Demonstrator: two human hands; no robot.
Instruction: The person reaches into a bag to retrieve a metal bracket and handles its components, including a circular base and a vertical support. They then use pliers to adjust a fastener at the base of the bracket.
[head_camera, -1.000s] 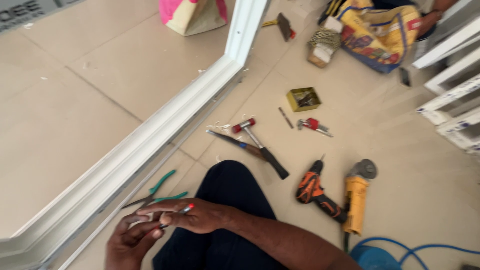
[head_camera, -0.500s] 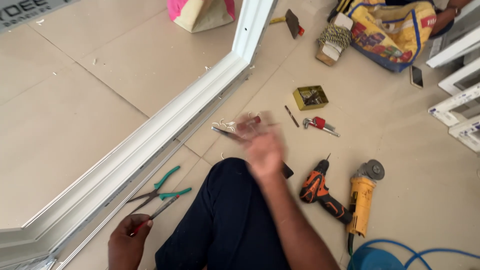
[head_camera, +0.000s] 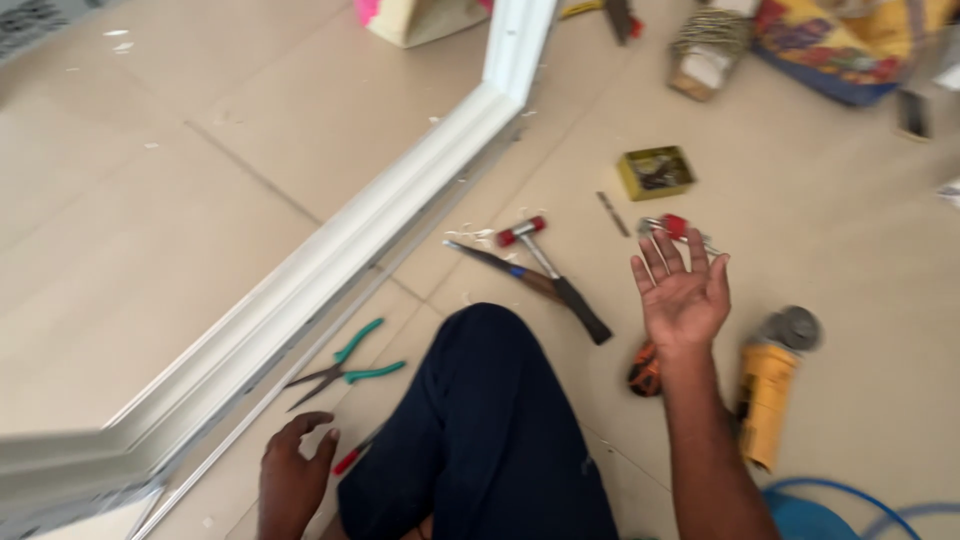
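Empty and spread open, our right hand (head_camera: 683, 295) hovers above the red-handled tool (head_camera: 672, 226); our left hand (head_camera: 293, 482), holding nothing, rests beside green-handled long-nose pliers (head_camera: 345, 366).

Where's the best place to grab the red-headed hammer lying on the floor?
Likely by the black grip end of the hammer, coming from above: it lies flat, handle pointing toward the knee, nearest the open right hand.
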